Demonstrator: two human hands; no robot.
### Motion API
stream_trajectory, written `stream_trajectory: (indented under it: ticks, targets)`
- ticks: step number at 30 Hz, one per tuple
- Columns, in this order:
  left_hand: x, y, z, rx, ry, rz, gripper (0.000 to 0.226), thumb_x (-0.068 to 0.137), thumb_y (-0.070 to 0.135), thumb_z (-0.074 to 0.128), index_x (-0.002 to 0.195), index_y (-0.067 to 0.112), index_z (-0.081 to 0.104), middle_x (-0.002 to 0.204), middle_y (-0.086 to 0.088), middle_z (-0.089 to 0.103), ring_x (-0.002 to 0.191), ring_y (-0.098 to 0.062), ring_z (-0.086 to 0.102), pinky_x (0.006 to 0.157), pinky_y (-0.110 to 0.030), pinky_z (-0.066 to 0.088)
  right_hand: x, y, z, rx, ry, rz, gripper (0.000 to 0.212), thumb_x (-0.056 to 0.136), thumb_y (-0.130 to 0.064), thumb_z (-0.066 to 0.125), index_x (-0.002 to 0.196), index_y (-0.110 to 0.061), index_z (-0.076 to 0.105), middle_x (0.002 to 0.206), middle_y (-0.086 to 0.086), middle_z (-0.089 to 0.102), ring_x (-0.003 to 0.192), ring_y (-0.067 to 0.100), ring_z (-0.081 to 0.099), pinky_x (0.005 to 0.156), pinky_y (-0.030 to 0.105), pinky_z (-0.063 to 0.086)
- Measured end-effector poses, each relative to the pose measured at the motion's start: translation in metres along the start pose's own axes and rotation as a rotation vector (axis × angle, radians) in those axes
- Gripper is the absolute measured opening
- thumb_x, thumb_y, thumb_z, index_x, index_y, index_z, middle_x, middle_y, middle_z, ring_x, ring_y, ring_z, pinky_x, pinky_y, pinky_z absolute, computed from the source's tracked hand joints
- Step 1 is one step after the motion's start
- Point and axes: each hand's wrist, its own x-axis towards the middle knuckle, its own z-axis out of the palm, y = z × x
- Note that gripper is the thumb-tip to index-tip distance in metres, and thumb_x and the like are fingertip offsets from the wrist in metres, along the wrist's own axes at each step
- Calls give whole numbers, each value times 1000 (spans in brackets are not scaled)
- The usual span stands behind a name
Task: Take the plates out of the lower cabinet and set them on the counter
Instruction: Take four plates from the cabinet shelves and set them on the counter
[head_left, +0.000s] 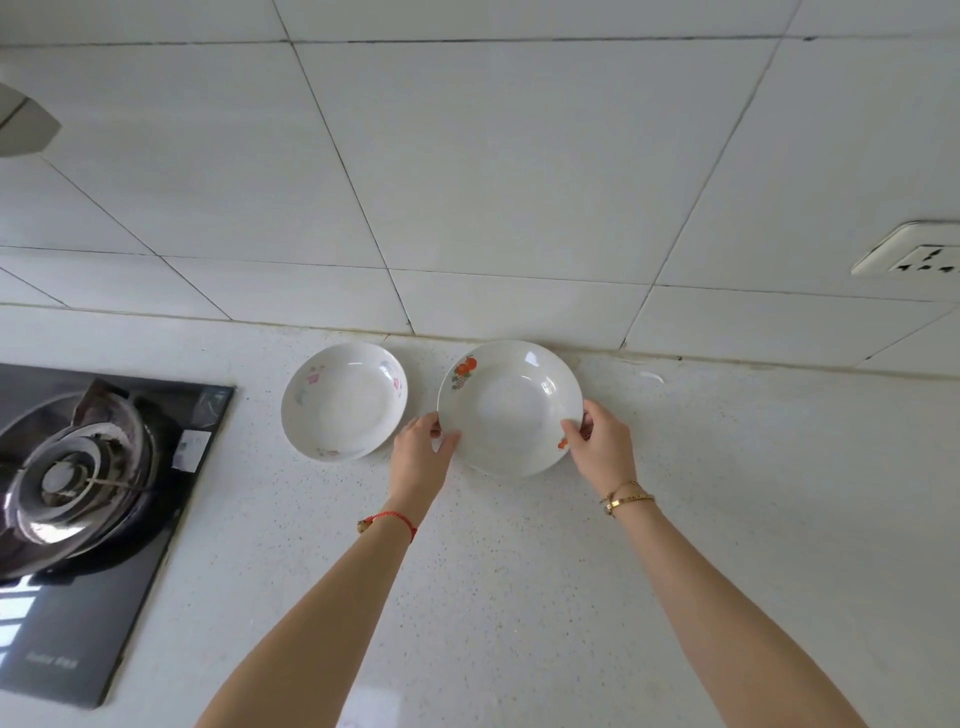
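Forearms reach in from the near edge, a red cord on the left wrist, gold bangles on the right. Left hand (423, 447) pinches the near-left rim of the fruit-patterned plate (510, 408), thumb over the lip, fingers hidden beneath. Right hand (597, 441) grips the near-right rim the same way. Plate sits low over the speckled counter (519, 597); whether it rests fully flat or hangs just above, cannot tell.

Risks, as judged:
- Fingers under the rim could get pinched, or tip the plate if one hand lets go first.
- Floral plate (344, 401) lies just beside on the left, narrow gap between rims; a sideways nudge could knock them together and chip one.
- Far rim looks close to the tiled wall (467, 182); pushing further back may strike it.

Gas hob (93, 499) stands well apart at the left, wall socket (914, 254) far right.
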Motion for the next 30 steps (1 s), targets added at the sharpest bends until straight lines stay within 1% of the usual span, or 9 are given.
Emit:
stream_trajectory:
  ticks: [2,4,6,9,11,15,18,24,30]
  targets:
    - [2,1,0,24,-5,0,27,89,27,65,110,9,66,101,-5,67,96,-21,60,85,-29,49,0,2,0,0,-1,-4,9,88,-21,60,85,-12,58,63,-4,65,65,13,67,56,29,54]
    - [2,2,-1,63,-11,6,30,90,28,64,113,8,64,104,-6,66,97,-21,60,83,-27,48,0,3,-1,-2,-10,-6,10,88,-23,61,88,-13,59,67,-1,67,67,16,67,58,30,55]
    - [0,3,-4,114,-13,15,35,91,30,62,119,9,61,110,-7,66,101,-22,60,85,-29,50,-1,4,-4,0,-18,4,14,88,-26,62,94,-14,60,74,0,68,72,18,66,61,30,55]
    - [-6,7,-11,187,27,54,43,93,31,59,131,10,55,120,-8,64,110,-24,59,94,-36,50,-5,7,-11,-47,-23,36,41,89,-33,62,121,-8,57,98,5,66,95,22,60,80,36,54]
    - [-14,10,-17,222,70,99,44,94,32,57,133,11,54,124,-8,63,114,-25,57,97,-39,48,-11,9,-19,-105,-9,33,49,90,-34,61,130,-7,51,110,9,62,107,25,53,90,39,49]
    - [-37,16,-32,292,145,239,40,92,27,60,129,11,57,119,-9,66,109,-28,59,94,-42,50,-30,10,-38,-173,0,-53,44,92,-24,59,132,-9,50,118,9,60,112,26,51,93,39,47]
    - [-59,19,-45,327,164,328,38,91,24,62,127,10,59,117,-9,67,108,-28,60,94,-44,52,-50,5,-52,-221,37,-130,40,91,-18,58,130,-9,53,120,10,59,114,28,51,96,42,47]
    - [-117,15,-72,348,191,431,32,89,19,66,120,9,64,114,-7,68,108,-26,62,96,-44,52,-104,-9,-72,-285,94,-227,37,92,-18,56,128,-10,55,122,7,61,119,26,50,101,39,43]
    - [-191,-8,-104,365,185,506,32,90,17,65,121,9,64,114,-6,69,109,-25,63,96,-41,50,-186,-25,-80,-363,141,-309,35,92,-18,57,126,-9,56,121,6,62,119,25,52,100,37,42]
